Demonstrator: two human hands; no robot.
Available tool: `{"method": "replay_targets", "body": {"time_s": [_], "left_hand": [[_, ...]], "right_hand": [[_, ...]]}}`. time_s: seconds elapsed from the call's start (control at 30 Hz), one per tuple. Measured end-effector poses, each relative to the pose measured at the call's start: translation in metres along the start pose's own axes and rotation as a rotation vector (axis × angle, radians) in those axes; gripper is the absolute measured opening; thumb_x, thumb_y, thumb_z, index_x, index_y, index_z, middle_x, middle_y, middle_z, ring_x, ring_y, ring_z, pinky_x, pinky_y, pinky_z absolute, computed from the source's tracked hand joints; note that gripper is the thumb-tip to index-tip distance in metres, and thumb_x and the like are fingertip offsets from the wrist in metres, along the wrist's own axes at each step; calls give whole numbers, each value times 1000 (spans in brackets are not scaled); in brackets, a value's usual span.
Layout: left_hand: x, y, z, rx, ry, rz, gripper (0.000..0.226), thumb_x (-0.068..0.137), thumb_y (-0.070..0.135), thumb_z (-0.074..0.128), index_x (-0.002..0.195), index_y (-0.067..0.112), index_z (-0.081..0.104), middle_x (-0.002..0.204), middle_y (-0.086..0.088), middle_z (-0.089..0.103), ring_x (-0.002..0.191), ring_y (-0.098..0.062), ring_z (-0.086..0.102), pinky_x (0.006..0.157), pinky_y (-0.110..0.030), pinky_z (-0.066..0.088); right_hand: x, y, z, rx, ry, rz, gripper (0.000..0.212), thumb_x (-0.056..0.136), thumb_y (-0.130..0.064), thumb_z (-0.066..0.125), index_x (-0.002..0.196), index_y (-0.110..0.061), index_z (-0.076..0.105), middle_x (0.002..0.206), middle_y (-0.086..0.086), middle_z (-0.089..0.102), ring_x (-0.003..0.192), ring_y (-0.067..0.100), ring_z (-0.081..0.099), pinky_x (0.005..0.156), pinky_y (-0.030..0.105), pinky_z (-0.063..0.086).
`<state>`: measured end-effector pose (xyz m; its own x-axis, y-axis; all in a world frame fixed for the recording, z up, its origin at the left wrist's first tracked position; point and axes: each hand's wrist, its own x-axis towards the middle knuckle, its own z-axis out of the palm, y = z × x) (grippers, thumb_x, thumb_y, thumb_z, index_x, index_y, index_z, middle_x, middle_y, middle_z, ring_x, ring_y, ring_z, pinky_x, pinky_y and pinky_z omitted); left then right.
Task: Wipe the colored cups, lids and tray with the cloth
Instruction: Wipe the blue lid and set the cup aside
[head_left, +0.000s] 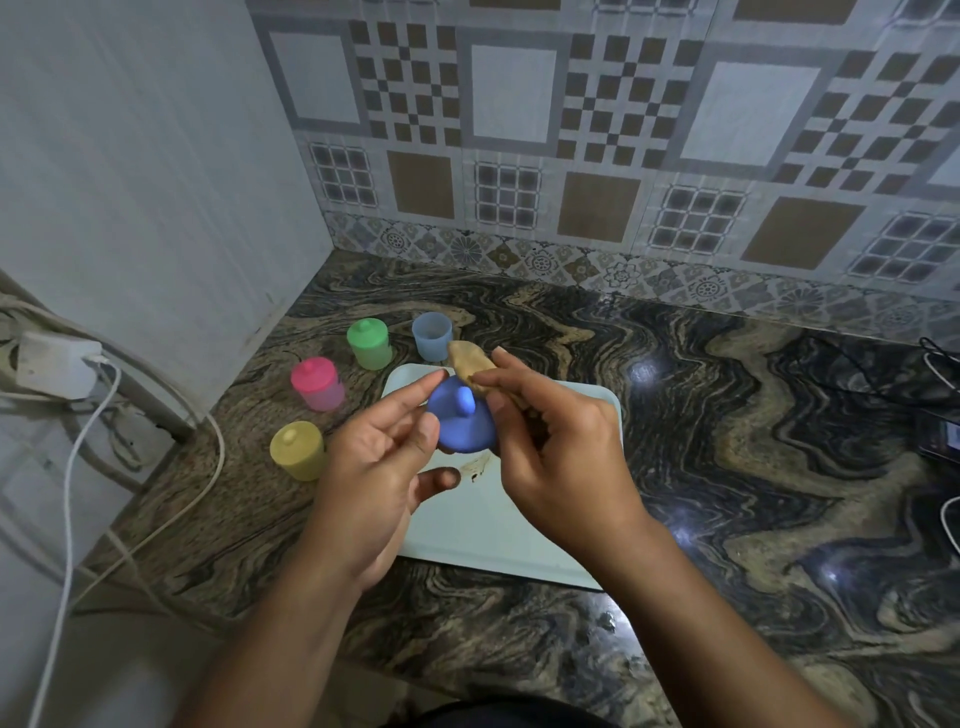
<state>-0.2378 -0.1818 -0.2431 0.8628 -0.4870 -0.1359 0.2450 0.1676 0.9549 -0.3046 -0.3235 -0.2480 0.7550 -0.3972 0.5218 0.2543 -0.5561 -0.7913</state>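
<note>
My left hand (379, 467) holds a blue lid (464, 423) with a knob above the pale tray (467, 525), fingers curled round its edge. My right hand (550, 441) grips a tan cloth (467, 361) and presses it against the lid's far side. An open blue cup (432, 335) stands just behind the tray. Green (370, 343), pink (317, 383) and yellow (297, 449) lidded cups stand on the counter to the left. A brown smear (475, 466) marks the tray under the lid.
The marbled counter (727, 441) runs to a patterned tile wall behind. A white charger and cables (67, 374) hang at the left edge. A dark device with cables (940, 431) lies at the far right.
</note>
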Motion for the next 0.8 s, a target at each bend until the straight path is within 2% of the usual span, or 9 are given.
{"method": "replay_targets", "body": {"time_s": [0.07, 0.17, 0.27, 0.33, 0.4, 0.47, 0.6, 0.7, 0.8], "left_hand": [[1, -3, 1, -31, 43, -9, 32, 100, 7, 48, 120, 25, 66, 107, 5, 75, 90, -4, 67, 60, -23, 52], [3, -7, 3, -65, 105, -16, 31, 101, 9, 46, 120, 24, 65, 116, 2, 74, 95, -8, 68, 61, -22, 52], [6, -4, 0, -150, 138, -45, 30, 102, 8, 45, 122, 17, 65, 116, -5, 73, 82, -8, 67, 58, -20, 50], [8, -2, -1, -183, 117, -68, 30, 101, 7, 45, 120, 15, 66, 112, -5, 73, 78, -8, 65, 57, -21, 49], [8, -2, -2, -193, 93, -82, 29, 100, 8, 45, 120, 15, 66, 106, -1, 75, 72, -8, 64, 59, -22, 50], [8, -2, -3, -176, 74, -91, 30, 100, 8, 47, 122, 15, 65, 106, 3, 75, 73, -8, 65, 62, -24, 52], [8, -6, 0, -71, 109, -67, 31, 97, 8, 54, 123, 18, 67, 118, 1, 72, 95, -10, 68, 63, -24, 54], [7, -7, 2, 45, 170, 22, 28, 94, 6, 60, 114, 22, 70, 112, 6, 74, 94, -6, 70, 63, -23, 55], [8, -5, 1, 49, 200, 43, 26, 91, 5, 62, 110, 20, 70, 105, 5, 76, 89, -7, 71, 61, -23, 55]], "right_hand": [[0, 1, 3, -1, -5, -2, 19, 95, -1, 60, 108, -6, 74, 109, 3, 76, 132, -1, 52, 84, 19, 56], [-5, -2, 6, -30, -28, -48, 20, 92, 2, 62, 106, -6, 74, 113, 12, 75, 131, 7, 55, 81, 10, 49], [-14, -3, 7, 0, -46, -42, 20, 91, 2, 64, 105, -5, 75, 121, 15, 71, 123, 6, 62, 76, 5, 44], [-15, -4, 5, 189, -16, 134, 19, 93, -6, 61, 106, -9, 75, 118, 15, 73, 121, 3, 62, 79, 17, 54], [-12, -2, 2, 408, 68, 328, 18, 98, -9, 60, 107, -14, 75, 106, 10, 77, 114, 18, 70, 88, 40, 61], [-7, -3, -1, 512, 124, 415, 21, 101, -5, 58, 108, -18, 73, 97, 8, 78, 94, 33, 75, 84, 52, 61], [-6, -6, 1, 521, 90, 445, 24, 102, -7, 57, 112, -22, 73, 107, 3, 78, 101, 22, 74, 87, 48, 61], [-11, 1, 6, 510, 71, 460, 23, 101, -10, 58, 115, -20, 73, 112, 3, 77, 106, 24, 73, 90, 52, 60], [-13, 3, 8, 425, 58, 409, 24, 100, -13, 59, 118, -19, 73, 120, 3, 74, 115, 15, 69, 91, 42, 60]]}}
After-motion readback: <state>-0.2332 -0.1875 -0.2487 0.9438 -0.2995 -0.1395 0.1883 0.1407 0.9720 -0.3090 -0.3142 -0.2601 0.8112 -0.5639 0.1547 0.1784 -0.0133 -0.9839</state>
